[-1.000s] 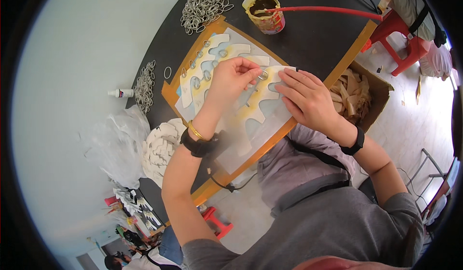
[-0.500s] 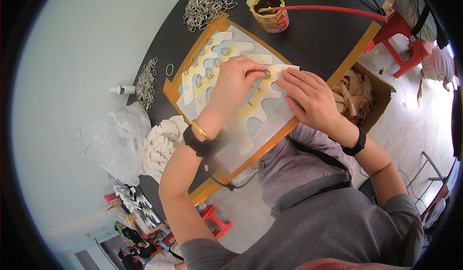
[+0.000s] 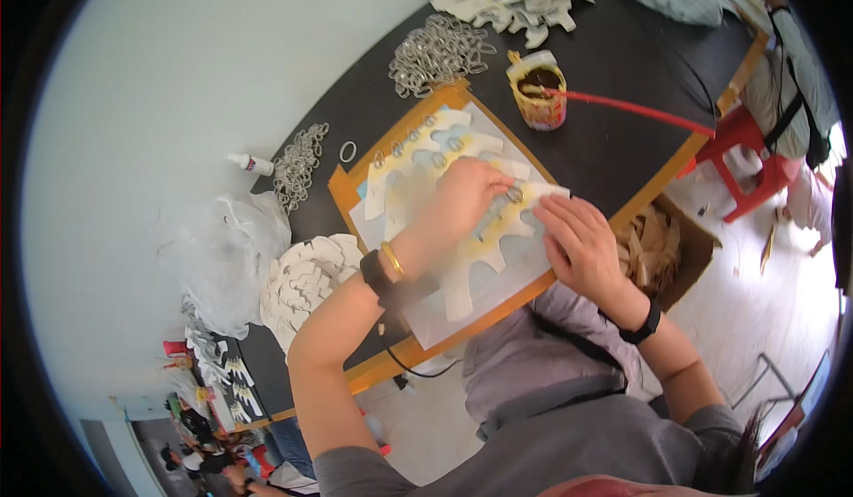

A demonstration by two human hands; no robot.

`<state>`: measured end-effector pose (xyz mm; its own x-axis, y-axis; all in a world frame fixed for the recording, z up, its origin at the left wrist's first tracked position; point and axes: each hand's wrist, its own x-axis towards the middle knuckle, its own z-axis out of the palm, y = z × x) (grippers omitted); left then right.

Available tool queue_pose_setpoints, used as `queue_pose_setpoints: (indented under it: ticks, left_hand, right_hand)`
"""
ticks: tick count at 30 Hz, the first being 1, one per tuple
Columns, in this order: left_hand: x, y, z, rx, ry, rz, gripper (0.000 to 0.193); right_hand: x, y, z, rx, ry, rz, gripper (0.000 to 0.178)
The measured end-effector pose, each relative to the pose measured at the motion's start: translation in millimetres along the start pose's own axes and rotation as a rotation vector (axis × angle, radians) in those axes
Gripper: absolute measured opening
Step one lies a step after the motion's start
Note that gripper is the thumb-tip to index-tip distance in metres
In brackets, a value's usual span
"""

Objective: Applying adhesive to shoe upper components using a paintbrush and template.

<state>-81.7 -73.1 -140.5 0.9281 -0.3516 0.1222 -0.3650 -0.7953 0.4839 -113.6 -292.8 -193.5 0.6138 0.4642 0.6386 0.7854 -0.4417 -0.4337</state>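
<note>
1. Compared with half a second earlier, both hands sit in much the same place over the work; the left hand (image 3: pixel 468 197) has curled slightly further down onto the sheet.
2. Left hand: fingers bent and drawn together, the tips pressing a small grey metal ring (image 3: pixel 514 195) against the pale scalloped cardboard cut-out (image 3: pixel 480 257); whether the ring is pinched or only pushed cannot be told.
3. Right hand (image 3: pixel 579 246): fingers nearly straight and spread a little, laid flat on the right edge of the cut-out, gripping nothing.
4. Cut-out lies on a white paper sheet (image 3: pixel 426 319), which rests on a flat orange-brown board (image 3: pixel 351 186) on the black tabletop (image 3: pixel 613 53).
5. More grey rings (image 3: pixel 426 137) sit in a row along the far edge of the cut-out.
6. Beyond the board stands a yellow tin of dark glue (image 3: pixel 538 97), with a long red-handled brush (image 3: pixel 640 108) resting in it.
7. Heaps of loose metal rings (image 3: pixel 440 53) lie at the far left of the board; a stack of white scalloped cut-outs (image 3: pixel 306 279) lies near the left forearm.
8. Open brown cardboard box of tan scraps (image 3: pixel 653 248) stands just beside the right wrist.
</note>
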Motion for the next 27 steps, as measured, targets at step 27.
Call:
queue_pose_setpoints:
  ticks: [27]
  left_hand:
    - [112, -154, -32, 0.359, 0.397, -0.042, 0.026]
  right_hand:
    - [3, -8, 4, 0.015, -0.047, -0.049, 0.034]
